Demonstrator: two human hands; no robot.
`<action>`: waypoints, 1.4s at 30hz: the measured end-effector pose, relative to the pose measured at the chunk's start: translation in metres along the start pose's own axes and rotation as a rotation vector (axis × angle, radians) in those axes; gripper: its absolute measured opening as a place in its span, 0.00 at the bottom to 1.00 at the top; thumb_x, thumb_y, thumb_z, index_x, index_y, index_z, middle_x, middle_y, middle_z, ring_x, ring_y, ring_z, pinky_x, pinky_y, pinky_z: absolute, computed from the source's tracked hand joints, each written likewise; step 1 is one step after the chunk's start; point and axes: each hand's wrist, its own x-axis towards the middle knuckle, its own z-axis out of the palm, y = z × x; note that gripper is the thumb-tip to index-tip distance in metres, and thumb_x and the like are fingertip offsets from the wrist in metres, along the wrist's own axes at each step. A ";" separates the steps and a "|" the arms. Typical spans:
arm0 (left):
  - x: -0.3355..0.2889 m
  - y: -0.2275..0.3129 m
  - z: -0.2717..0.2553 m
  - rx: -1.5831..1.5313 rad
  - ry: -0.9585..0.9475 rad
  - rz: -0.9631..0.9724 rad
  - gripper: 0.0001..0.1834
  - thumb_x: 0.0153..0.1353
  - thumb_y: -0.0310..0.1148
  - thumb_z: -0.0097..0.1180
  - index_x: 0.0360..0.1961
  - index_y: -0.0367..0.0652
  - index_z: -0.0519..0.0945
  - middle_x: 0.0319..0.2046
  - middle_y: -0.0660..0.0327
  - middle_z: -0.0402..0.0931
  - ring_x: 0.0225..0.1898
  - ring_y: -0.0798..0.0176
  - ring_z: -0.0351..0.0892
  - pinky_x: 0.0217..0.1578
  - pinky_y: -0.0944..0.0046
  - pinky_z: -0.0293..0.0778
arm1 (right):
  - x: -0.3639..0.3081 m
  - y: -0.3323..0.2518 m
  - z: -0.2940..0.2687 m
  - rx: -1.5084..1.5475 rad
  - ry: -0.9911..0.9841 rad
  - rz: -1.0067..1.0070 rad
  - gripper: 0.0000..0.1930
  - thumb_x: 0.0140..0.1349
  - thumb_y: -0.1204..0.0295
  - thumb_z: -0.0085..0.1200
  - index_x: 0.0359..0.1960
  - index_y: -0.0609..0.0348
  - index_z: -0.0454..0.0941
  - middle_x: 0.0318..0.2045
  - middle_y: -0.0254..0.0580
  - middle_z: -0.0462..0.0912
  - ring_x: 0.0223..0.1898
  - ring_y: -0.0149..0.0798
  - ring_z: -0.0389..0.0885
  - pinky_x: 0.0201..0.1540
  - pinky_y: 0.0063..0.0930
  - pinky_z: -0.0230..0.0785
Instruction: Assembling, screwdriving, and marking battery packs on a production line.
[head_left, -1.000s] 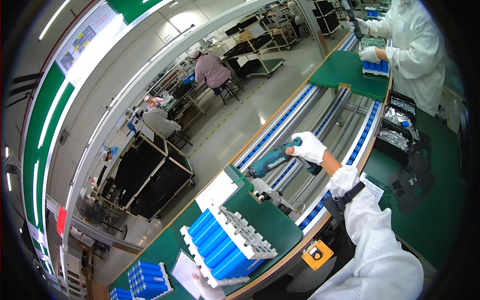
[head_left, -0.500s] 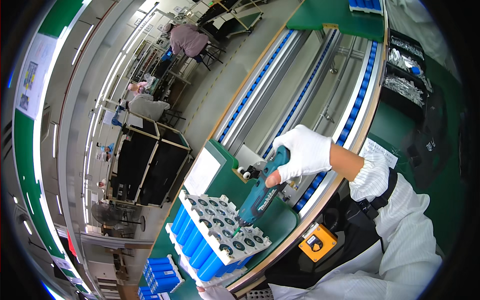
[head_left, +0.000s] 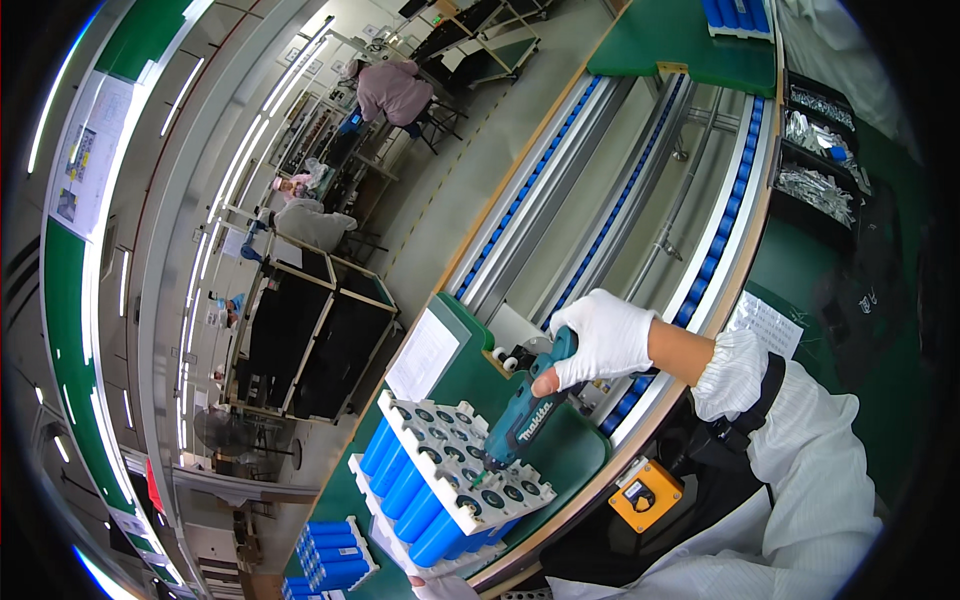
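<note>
My right hand [head_left: 608, 338], in a white glove with bare thumb tip, is closed round the handle of a teal and black cordless screwdriver [head_left: 522, 428]. Its nose tilts down to the left, with the tip over the white top holder of a battery pack [head_left: 470, 452]. Whether the tip touches the pack cannot be made out. Blue cylindrical cells [head_left: 412, 505] stand upright in the pack, their ends showing in the holder's round holes. My left hand [head_left: 442, 588], also gloved, shows only partly at the lower edge, by the pack's base; its fingers are mostly hidden.
More blue cell packs [head_left: 332, 555] are at the lower left, another [head_left: 738, 16] at the far end. A roller conveyor [head_left: 600, 210] runs beyond the green worktop [head_left: 570, 450]. An orange switch box [head_left: 645, 495] is near my body. Black bins [head_left: 815, 195] of metal parts stand right.
The view has shifted slightly, moving the scene right and down. My right hand and the screwdriver have come a little lower and nearer over the pack, still gripping.
</note>
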 end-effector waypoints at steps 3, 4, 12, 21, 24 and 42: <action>-0.006 0.016 0.017 -0.248 0.184 -0.149 0.21 0.75 0.40 0.39 0.62 0.39 0.67 0.60 0.57 0.69 0.60 0.61 0.66 0.63 0.63 0.58 | 0.004 -0.003 0.001 -0.062 -0.066 0.024 0.45 0.35 0.24 0.59 0.20 0.65 0.80 0.18 0.49 0.79 0.24 0.44 0.82 0.33 0.29 0.74; -0.006 0.014 0.013 -0.248 0.165 -0.174 0.21 0.74 0.41 0.40 0.62 0.40 0.68 0.60 0.58 0.69 0.59 0.62 0.66 0.63 0.63 0.57 | 0.005 -0.002 0.001 -0.086 -0.070 0.038 0.46 0.36 0.23 0.58 0.21 0.66 0.80 0.17 0.49 0.79 0.24 0.44 0.82 0.33 0.30 0.74; 0.020 -0.038 -0.037 0.147 -0.135 0.089 0.25 0.76 0.44 0.36 0.64 0.38 0.61 0.62 0.60 0.60 0.61 0.64 0.58 0.64 0.64 0.50 | 0.009 -0.005 0.001 -0.198 -0.182 0.311 0.53 0.42 0.19 0.46 0.21 0.73 0.79 0.23 0.56 0.80 0.29 0.50 0.82 0.37 0.39 0.73; -0.018 0.041 0.040 -0.030 0.020 -0.192 0.11 0.74 0.42 0.42 0.40 0.50 0.73 0.27 0.73 0.63 0.30 0.76 0.62 0.33 0.71 0.64 | 0.001 -0.010 0.006 -0.112 0.079 -0.196 0.38 0.38 0.37 0.70 0.33 0.62 0.78 0.24 0.51 0.83 0.28 0.49 0.86 0.37 0.36 0.77; -0.006 0.032 0.033 0.110 -0.265 -0.076 0.34 0.74 0.54 0.27 0.36 0.33 0.77 0.28 0.49 0.83 0.35 0.54 0.81 0.45 0.58 0.74 | 0.014 0.005 0.013 -0.281 0.055 0.117 0.42 0.37 0.33 0.67 0.33 0.68 0.80 0.28 0.59 0.83 0.35 0.53 0.86 0.42 0.38 0.77; 0.054 -0.014 -0.030 -0.120 0.012 0.039 0.33 0.72 0.54 0.36 0.60 0.32 0.66 0.55 0.51 0.72 0.56 0.55 0.70 0.59 0.55 0.64 | -0.059 -0.032 0.072 -0.305 0.220 -0.778 0.34 0.33 0.39 0.73 0.23 0.58 0.74 0.14 0.44 0.73 0.17 0.49 0.78 0.23 0.37 0.73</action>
